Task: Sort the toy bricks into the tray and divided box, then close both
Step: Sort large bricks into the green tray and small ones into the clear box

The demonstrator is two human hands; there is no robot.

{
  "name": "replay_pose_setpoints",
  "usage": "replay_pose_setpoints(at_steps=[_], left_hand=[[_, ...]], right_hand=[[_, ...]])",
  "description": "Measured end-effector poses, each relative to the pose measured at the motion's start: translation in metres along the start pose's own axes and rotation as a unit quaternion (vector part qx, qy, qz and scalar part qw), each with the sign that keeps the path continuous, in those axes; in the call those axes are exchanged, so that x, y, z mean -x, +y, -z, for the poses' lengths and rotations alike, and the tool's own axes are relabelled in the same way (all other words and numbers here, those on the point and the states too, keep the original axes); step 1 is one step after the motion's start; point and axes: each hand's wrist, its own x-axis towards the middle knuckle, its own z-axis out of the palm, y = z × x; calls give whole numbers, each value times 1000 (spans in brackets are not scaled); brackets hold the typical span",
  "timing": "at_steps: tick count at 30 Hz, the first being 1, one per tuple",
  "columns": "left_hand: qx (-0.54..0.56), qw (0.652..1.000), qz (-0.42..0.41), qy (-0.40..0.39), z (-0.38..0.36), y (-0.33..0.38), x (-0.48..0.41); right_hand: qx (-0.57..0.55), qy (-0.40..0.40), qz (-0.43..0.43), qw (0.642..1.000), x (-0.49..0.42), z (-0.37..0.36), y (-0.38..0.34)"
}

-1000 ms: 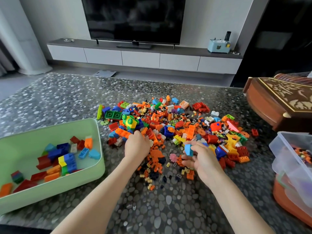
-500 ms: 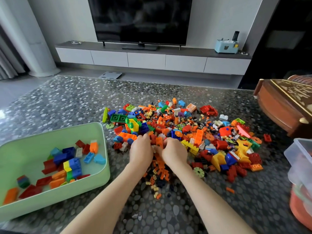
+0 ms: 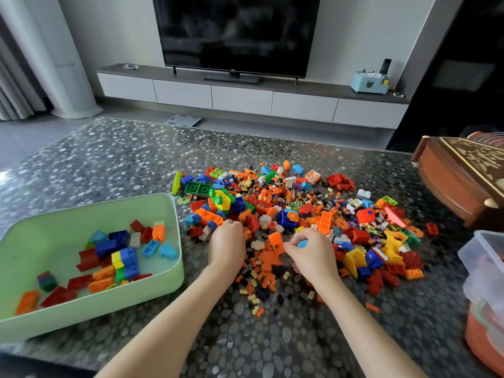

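Observation:
A heap of mixed toy bricks (image 3: 313,214) lies on the pebble-patterned table. The pale green tray (image 3: 109,306) at the left holds several larger bricks. At the right edge stands the clear plastic box (image 3: 488,255), only partly in view. My left hand (image 3: 226,245) rests on the near edge of the heap with its fingers curled under; they hide whatever lies beneath them. My right hand (image 3: 313,255) pinches an orange brick (image 3: 276,242) at its fingertips, and a light blue brick (image 3: 302,243) shows inside its curled fingers.
A carved wooden box (image 3: 461,184) stands at the far right of the table. An orange-brown container (image 3: 482,339) sits under the clear box. Small orange and dark pieces (image 3: 261,285) are scattered between my wrists. A TV and a low cabinet stand beyond the table.
My right hand went left to meet my left hand, then drew back right, and now has an orange brick at its fingertips. My left hand stayed put.

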Motion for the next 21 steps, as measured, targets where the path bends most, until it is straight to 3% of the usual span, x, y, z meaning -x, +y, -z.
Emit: replay_pose_setpoints(at_steps=[6,10,15,21], left_hand=[[43,997,18,-60,9,-4,9],[59,991,27,-118,13,-8,11],[27,993,-3,-113,16,-5,15],[72,993,-35,-83,20,-8,22]], right_hand=[[12,-15,13,1000,-2,-1,11],[115,-60,21,991,-11,-12,2],[169,-59,46,983,-9,-20,-3],[196,18,114,974,10,2,7]])
